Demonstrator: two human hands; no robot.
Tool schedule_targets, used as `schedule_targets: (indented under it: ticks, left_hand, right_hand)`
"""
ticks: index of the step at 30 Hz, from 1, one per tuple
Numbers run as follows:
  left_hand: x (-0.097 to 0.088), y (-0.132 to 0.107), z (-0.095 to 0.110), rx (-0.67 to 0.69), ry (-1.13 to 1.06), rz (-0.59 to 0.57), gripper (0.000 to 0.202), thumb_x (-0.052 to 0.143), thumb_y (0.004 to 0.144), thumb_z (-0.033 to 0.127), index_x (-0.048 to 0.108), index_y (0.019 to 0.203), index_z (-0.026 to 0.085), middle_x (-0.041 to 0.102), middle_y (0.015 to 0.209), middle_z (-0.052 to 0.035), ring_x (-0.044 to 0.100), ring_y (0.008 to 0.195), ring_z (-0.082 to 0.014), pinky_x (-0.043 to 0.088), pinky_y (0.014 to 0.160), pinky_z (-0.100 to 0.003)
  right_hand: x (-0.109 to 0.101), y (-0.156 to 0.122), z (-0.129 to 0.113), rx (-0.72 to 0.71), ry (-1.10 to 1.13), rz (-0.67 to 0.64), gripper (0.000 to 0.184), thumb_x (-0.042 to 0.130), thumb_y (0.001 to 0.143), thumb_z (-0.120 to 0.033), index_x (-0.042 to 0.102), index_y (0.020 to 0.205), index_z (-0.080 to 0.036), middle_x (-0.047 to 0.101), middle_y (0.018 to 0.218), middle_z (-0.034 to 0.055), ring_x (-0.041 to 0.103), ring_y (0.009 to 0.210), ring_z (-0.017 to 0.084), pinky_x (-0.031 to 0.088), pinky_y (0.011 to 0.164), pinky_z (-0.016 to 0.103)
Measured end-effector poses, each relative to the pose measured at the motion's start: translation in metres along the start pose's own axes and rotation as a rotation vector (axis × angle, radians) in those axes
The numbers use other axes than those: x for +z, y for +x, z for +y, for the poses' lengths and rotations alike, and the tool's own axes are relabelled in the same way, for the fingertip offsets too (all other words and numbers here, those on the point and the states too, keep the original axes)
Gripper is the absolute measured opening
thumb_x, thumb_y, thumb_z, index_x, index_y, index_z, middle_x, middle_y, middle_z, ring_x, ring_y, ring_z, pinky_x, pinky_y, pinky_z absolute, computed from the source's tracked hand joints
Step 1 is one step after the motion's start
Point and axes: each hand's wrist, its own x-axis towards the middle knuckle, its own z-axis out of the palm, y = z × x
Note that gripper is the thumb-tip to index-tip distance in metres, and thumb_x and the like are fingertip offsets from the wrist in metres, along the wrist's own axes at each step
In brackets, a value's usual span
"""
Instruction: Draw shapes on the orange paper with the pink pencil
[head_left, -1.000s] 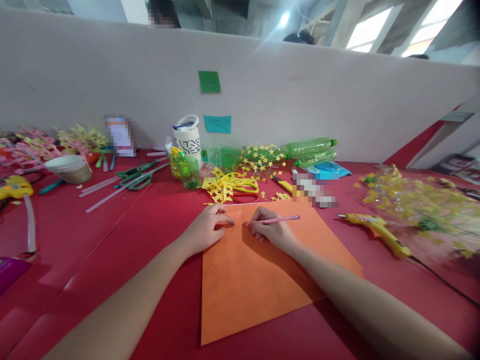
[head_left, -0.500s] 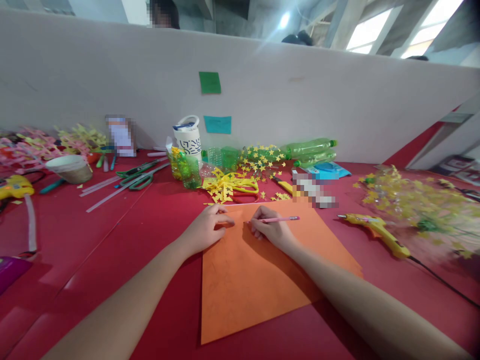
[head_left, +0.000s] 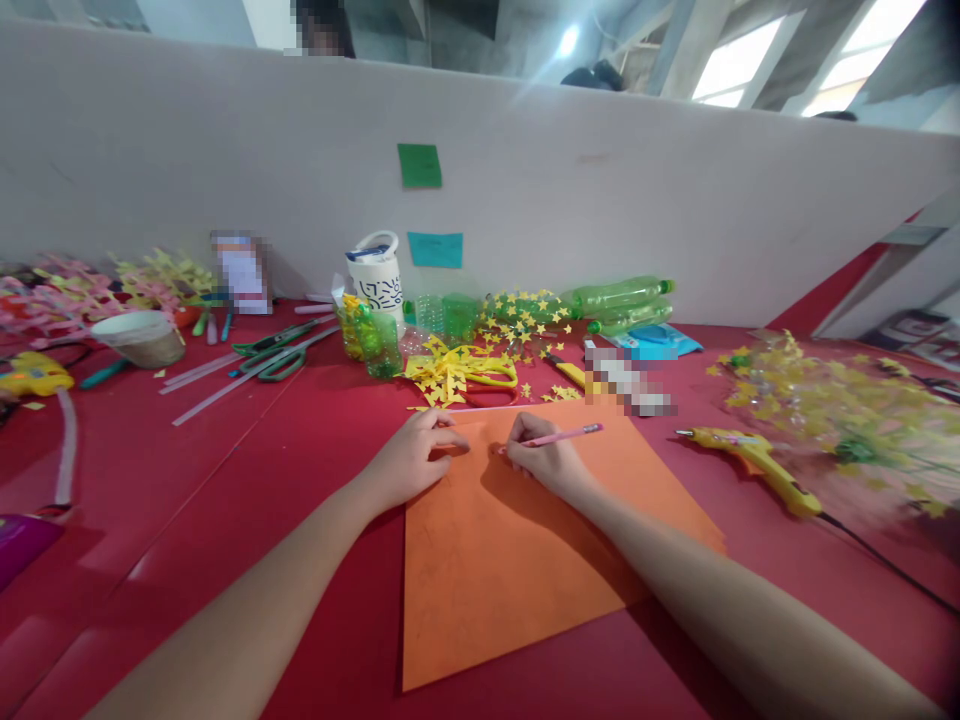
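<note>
Since the earlier frame, our right hand (head_left: 551, 465) has slid slightly rightward, and the pink pencil (head_left: 566, 436) in it has tilted a little. We see its thumb and fingers pinching the pencil near the writing end, over the far part of the orange paper (head_left: 495, 570); we cannot tell whether the tip touches. Our left hand (head_left: 409, 460) rests on the paper's far left corner, thumb and fingers spread, holding nothing. The paper lies on a red bench (head_left: 187, 480). Beyond its far edge are yellow scraps (head_left: 435, 375); off its right edge lies a yellow glue gun (head_left: 765, 465). Green bottles (head_left: 622, 297) lie along the bench's far edge.
</note>
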Motion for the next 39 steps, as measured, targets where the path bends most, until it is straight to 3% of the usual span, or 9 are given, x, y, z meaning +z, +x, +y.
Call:
schedule_targets:
  ticks: [12,39]
  left_hand:
    - [-0.0006,-0.0002,0.0010,-0.010,-0.007,-0.004,0.033,0.053,0.074,0.005,0.070,0.095,0.024,0.051,0.112,-0.0068,0.051,0.104,-0.0232,0.040,0.094,-0.039]
    - [0.0028,0.0003,-0.0035,0.004,-0.006,0.010,0.035,0.053,0.073,0.005,0.070,0.097,0.025,0.051,0.113,-0.0076,0.050,0.107,-0.0244,0.039,0.095,-0.040]
  right_hand:
    - [-0.0009,0.0014,0.0018,-0.028,-0.047,0.006,0.012,0.054,0.068,-0.020,0.043,0.062,-0.019,0.048,0.050,-0.0052,0.043,0.044,0.009,0.027,0.041,0.020]
    - [0.0071,-0.0040,0.0022,-0.071,0.060,-0.091,0.009,0.054,0.077,-0.023,0.048,0.072,-0.019,0.056,0.057,-0.0026,0.052,0.049,0.010,0.038,0.046,0.021]
